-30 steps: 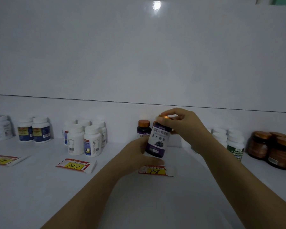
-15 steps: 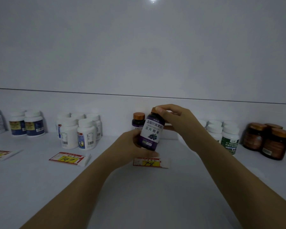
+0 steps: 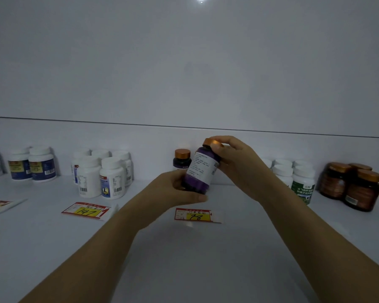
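You hold the purple bottle (image 3: pixel 200 171) in the air above the white shelf (image 3: pixel 206 270), near the middle of the view and in front of the back wall. Its long axis is close to upright but leans, with the orange cap (image 3: pixel 210 142) up and to the right and the base down to the left; the fine-print side of the label faces you. Your left hand (image 3: pixel 175 189) comes in from the lower left and cups the base, fingers curled round the lower body. Your right hand (image 3: pixel 239 165) reaches in from the right, fingers bent over the cap and the thumb pressed on its front edge. Far right stand brown jars (image 3: pixel 350 184), with a green-label bottle (image 3: pixel 303 184) beside them among white ones. To the left stands a cluster of white bottles (image 3: pixel 101 173). Just behind your left hand, a small dark bottle (image 3: pixel 182 159) stands upright against the wall. A price tag (image 3: pixel 194 214) marked 78 lies flat below the held bottle, apart from it.
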A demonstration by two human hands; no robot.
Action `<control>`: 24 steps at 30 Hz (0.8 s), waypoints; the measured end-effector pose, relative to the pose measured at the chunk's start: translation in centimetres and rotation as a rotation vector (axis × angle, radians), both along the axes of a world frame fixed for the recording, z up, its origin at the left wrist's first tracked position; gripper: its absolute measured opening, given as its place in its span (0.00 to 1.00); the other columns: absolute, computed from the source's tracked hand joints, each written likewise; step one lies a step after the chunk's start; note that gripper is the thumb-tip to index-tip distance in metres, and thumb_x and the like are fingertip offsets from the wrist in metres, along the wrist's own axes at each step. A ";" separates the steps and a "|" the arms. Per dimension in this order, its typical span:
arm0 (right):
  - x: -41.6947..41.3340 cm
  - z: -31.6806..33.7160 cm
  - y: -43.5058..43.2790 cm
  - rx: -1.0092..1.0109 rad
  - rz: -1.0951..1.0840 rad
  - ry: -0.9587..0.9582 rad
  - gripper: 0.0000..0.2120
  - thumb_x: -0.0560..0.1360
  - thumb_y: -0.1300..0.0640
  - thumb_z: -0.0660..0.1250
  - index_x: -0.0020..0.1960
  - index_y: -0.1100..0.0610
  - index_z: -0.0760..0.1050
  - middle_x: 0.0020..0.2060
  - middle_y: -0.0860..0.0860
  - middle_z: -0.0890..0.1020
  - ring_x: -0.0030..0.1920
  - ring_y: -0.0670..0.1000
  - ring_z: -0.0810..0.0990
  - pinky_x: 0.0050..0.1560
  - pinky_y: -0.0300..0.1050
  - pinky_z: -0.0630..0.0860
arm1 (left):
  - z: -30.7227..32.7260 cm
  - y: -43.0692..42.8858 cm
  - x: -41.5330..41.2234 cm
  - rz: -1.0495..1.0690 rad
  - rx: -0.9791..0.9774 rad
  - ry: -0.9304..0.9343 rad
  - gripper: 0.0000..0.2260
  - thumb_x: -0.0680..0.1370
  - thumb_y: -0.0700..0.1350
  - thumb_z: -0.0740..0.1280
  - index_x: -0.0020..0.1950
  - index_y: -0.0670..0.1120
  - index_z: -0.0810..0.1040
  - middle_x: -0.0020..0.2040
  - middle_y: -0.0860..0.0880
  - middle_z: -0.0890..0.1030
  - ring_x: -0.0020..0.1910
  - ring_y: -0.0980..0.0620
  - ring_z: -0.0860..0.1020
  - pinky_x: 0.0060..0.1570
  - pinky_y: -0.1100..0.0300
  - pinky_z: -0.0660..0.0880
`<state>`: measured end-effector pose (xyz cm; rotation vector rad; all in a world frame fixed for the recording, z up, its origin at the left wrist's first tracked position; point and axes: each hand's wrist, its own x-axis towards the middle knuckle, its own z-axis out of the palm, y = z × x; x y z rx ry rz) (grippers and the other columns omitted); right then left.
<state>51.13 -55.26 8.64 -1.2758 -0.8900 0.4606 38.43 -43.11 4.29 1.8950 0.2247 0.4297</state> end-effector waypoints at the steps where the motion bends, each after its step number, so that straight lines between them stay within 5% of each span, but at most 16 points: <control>1: -0.1 0.0 0.0 -0.015 0.003 -0.014 0.12 0.78 0.57 0.64 0.60 0.58 0.74 0.53 0.53 0.81 0.54 0.49 0.80 0.51 0.40 0.79 | 0.0 -0.1 0.0 0.046 0.043 -0.017 0.22 0.67 0.42 0.77 0.57 0.56 0.74 0.52 0.56 0.81 0.51 0.59 0.80 0.45 0.70 0.76; 5: -0.1 -0.6 0.5 -0.128 -0.137 -0.120 0.17 0.75 0.50 0.68 0.60 0.56 0.74 0.52 0.54 0.81 0.54 0.51 0.80 0.54 0.46 0.80 | -0.2 0.0 0.1 0.164 0.108 -0.068 0.25 0.66 0.40 0.78 0.57 0.49 0.70 0.56 0.52 0.78 0.51 0.53 0.80 0.48 0.65 0.77; 12: 0.3 -0.4 0.1 0.022 -0.015 -0.009 0.17 0.75 0.62 0.67 0.63 0.54 0.72 0.51 0.55 0.82 0.54 0.55 0.82 0.57 0.47 0.78 | 0.3 0.0 -0.3 -0.074 -0.183 -0.004 0.20 0.71 0.39 0.72 0.61 0.49 0.73 0.52 0.49 0.82 0.51 0.52 0.82 0.51 0.62 0.79; 19: -0.1 -0.8 0.5 -0.080 0.013 -0.128 0.14 0.77 0.51 0.64 0.63 0.47 0.73 0.55 0.52 0.80 0.57 0.50 0.78 0.55 0.46 0.78 | 0.1 -0.1 -0.2 0.161 0.056 -0.121 0.23 0.66 0.41 0.77 0.57 0.51 0.71 0.52 0.55 0.79 0.48 0.60 0.79 0.41 0.70 0.77; 24: 0.2 -0.6 0.1 -0.031 0.007 -0.087 0.15 0.77 0.57 0.65 0.63 0.47 0.73 0.56 0.54 0.80 0.55 0.52 0.79 0.49 0.44 0.81 | 0.2 -0.3 -0.2 0.099 0.041 -0.062 0.25 0.67 0.44 0.77 0.60 0.53 0.70 0.53 0.56 0.78 0.50 0.59 0.79 0.47 0.67 0.77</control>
